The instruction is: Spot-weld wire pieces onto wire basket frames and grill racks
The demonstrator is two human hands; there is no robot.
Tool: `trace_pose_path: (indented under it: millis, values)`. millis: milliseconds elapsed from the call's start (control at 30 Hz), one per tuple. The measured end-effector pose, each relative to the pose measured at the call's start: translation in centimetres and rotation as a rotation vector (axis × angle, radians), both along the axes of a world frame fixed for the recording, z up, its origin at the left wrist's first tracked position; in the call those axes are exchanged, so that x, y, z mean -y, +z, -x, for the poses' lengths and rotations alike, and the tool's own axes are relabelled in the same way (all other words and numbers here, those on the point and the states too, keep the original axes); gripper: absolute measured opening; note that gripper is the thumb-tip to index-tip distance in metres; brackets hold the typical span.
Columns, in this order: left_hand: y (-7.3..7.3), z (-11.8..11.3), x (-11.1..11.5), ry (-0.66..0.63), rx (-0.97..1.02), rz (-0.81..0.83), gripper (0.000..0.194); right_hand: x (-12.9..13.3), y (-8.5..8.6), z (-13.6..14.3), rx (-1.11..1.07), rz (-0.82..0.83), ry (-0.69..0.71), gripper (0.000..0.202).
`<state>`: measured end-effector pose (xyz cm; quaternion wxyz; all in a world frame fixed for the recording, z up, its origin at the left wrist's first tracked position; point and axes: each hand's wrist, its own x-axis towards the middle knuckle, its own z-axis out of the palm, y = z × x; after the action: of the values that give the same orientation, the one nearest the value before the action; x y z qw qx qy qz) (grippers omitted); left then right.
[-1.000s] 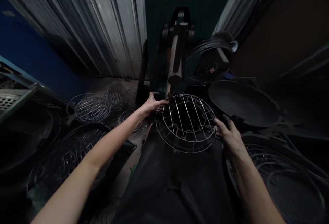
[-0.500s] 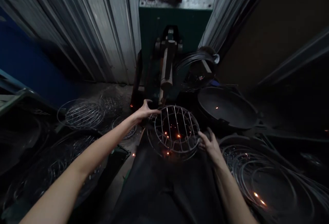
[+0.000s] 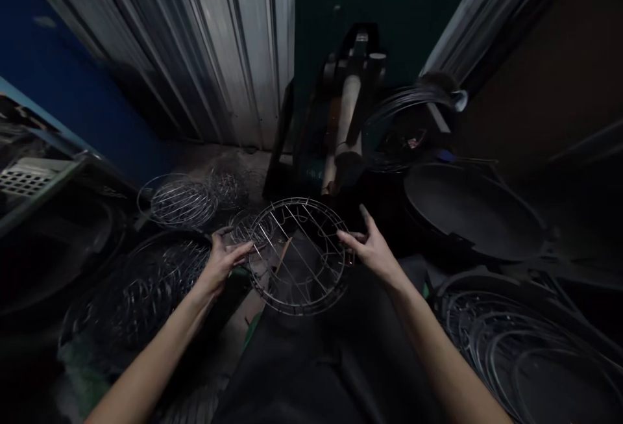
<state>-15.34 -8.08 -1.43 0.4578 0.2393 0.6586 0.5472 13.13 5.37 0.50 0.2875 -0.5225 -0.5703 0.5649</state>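
Note:
Between my hands is a round wire rack [image 3: 298,256], with straight bars across it and small bent wire loops around its rim. My left hand [image 3: 221,261] pinches the rack's left edge between thumb and fingers. On the opposite edge, my right hand [image 3: 370,245] grips the rim, its index finger pointing up and away. The rack is held above a dark apron that covers my lap. Just beyond it stands the welding machine's thick cylindrical electrode arm [image 3: 348,112], apart from the rack.
Finished-looking wire racks [image 3: 182,202] lie on the floor at the left. Nearer, a dark tub [image 3: 141,294] holds many bent wire pieces. A shallow black pan [image 3: 472,213] stands at the right, with a container of wire rings [image 3: 506,339] below it. Corrugated metal sheeting [image 3: 214,47] rises behind.
The rack has moved left and turned, so its bars now slant. My left hand has come down to its left edge. The glowing sparks are nearly all gone, and the view has shifted.

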Motion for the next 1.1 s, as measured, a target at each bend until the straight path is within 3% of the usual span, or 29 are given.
trace_pose_path:
  millis: [300, 633, 967, 1100]
  values:
    - [0.6, 0.2, -2.4, 0.098, 0.003, -0.016, 0.072, -4.1, 1.1, 1.7, -0.015, -0.023, 0.062, 0.103]
    - [0.4, 0.0, -4.9, 0.096, 0.028, 0.0, 0.076, -5.7, 1.1, 1.7, -0.07, -0.01, 0.031, 0.099]
    - [2.2, -0.5, -4.5, 0.065, 0.046, 0.062, 0.07, -5.7, 2.0, 1.7, -0.038, 0.002, 0.012, 0.089]
    - [2.2, -1.2, -3.9, 0.098, 0.04, 0.084, 0.071, -6.0, 2.7, 2.0, -0.075, 0.047, 0.031, 0.09]
